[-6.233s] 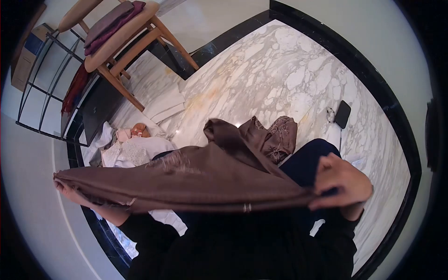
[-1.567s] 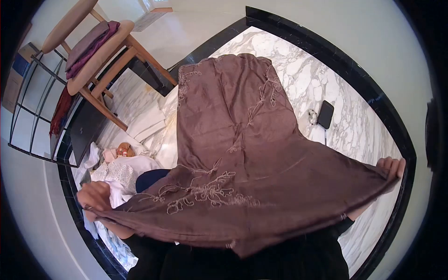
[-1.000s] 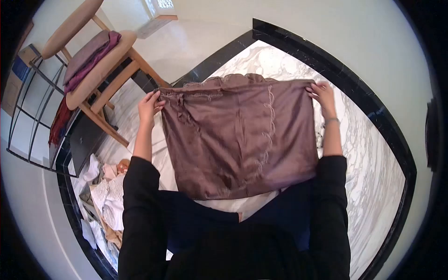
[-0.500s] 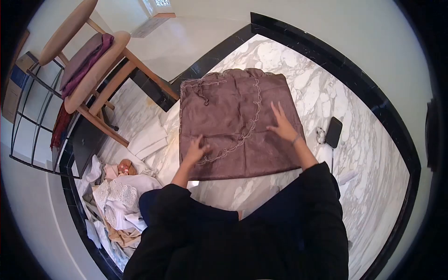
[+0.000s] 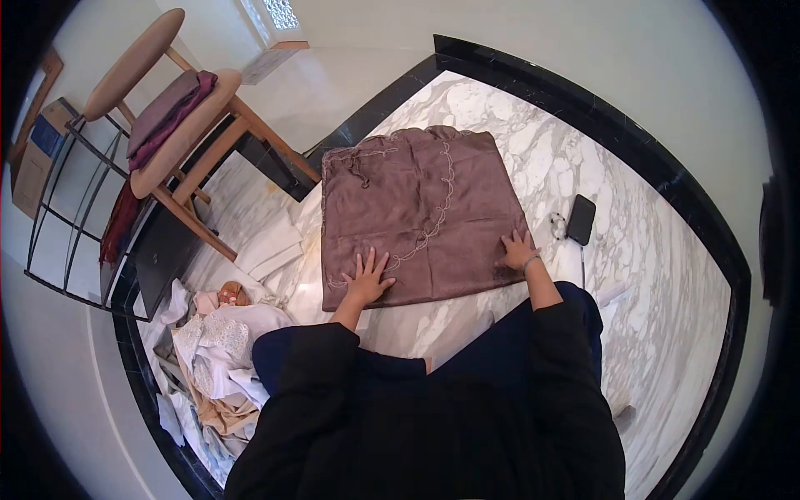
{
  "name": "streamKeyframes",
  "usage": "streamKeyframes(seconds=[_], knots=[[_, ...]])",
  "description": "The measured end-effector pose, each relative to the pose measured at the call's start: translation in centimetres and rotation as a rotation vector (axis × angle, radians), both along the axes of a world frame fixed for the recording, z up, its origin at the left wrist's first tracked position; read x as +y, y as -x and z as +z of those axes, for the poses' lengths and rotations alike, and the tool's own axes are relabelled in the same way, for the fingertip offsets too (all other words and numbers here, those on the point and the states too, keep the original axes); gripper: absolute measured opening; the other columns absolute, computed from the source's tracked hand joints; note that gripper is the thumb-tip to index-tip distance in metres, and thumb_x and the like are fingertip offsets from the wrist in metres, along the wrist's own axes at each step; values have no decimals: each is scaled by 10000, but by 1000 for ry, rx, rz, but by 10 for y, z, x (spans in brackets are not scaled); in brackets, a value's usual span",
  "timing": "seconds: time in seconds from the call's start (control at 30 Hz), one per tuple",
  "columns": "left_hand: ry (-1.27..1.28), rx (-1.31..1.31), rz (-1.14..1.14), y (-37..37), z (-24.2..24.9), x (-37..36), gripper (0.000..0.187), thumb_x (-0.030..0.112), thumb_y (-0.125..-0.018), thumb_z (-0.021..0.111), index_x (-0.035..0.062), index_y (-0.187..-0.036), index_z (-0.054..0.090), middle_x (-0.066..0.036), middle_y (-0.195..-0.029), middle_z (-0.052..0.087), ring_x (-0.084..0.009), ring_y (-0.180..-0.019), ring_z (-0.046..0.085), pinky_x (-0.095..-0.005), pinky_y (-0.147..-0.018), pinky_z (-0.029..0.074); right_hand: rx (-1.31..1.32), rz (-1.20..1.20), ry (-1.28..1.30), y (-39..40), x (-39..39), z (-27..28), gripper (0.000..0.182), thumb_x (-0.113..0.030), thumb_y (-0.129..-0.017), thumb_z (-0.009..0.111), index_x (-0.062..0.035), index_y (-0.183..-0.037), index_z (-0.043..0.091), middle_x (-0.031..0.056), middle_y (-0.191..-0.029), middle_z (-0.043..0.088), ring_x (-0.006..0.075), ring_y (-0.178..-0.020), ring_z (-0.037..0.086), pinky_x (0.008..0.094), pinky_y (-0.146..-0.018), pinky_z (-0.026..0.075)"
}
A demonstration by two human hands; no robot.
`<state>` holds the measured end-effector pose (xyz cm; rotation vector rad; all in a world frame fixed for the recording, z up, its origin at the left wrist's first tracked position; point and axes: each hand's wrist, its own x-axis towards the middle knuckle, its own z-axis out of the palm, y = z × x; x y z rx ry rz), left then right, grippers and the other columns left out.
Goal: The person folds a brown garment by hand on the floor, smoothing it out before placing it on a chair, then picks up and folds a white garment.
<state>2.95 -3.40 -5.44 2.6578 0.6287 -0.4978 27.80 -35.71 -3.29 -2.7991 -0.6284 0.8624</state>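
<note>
A folded brown cloth (image 5: 392, 200) with pale scalloped embroidery lies flat on the marble floor in front of me. Crease lines cross it, and its far edge is wavy, with a small dark tie or gathered bit near the far left corner. My left hand (image 5: 367, 279) rests on its near left part, fingers spread and palm down. At the near right edge, my right hand (image 5: 518, 252) lies on the fabric, fingers apart. Neither hand grips anything.
A phone (image 5: 581, 220) and a small pale ring-shaped item (image 5: 557, 226) lie right of the cloth. Heaped garments (image 5: 221, 350) are at my left. A chair (image 5: 187, 154) bearing folded purple fabric (image 5: 167, 117) and a black metal rack (image 5: 71, 217) stand back left.
Both hands have come down onto the cloth. My right hand has moved toward me to the near right edge, and my left hand now lies flat near the left side.
</note>
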Motion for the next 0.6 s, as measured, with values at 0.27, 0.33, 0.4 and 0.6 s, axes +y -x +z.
streamKeyframes(seconds=[0.27, 0.33, 0.4, 0.6], knots=[[-58, 4, -349, 10, 15, -32, 1047, 475, -687, 750, 373, -1536, 146, -66, -1630, -30, -360, -1489, -14, -766, -1058, 102, 11, 546, 201, 65, -3, 7, 1008, -261, -732, 745, -260, -1550, 154, 71, -1631, 6, 334, -1494, 3, 728, -1087, 129], [-188, -76, -325, 9, 19, -50, 930, 287, -752, 710, 367, -1523, 197, -61, -1627, 70, -324, -1482, 139, -709, -1061, 247, -122, 500, 154, 69, 0, -23, 920, -229, -805, 665, -268, -1552, 128, 71, -1630, 0, 321, -1494, 43, 720, -1089, 151], [-264, -239, -273, 4, -18, -34, 833, 197, -815, 633, 350, -1518, 214, -47, -1618, 130, -283, -1455, 237, -639, -1041, 342, -274, 485, 90, 69, 1, -29, 770, -140, -907, 506, -302, -1549, 113, 32, -1632, 12, 281, -1490, 117, 703, -1071, 244], [-267, -319, 45, -3, -6, 9, 414, 97, -865, 515, 239, -1237, 628, -98, -1194, 649, -318, -1055, 638, -449, -848, 538, -461, 340, -80, 32, 1, -53, 645, -100, -925, 438, -339, -1501, 272, -15, -1605, 181, 252, -1445, 273, 498, -1038, 434]])
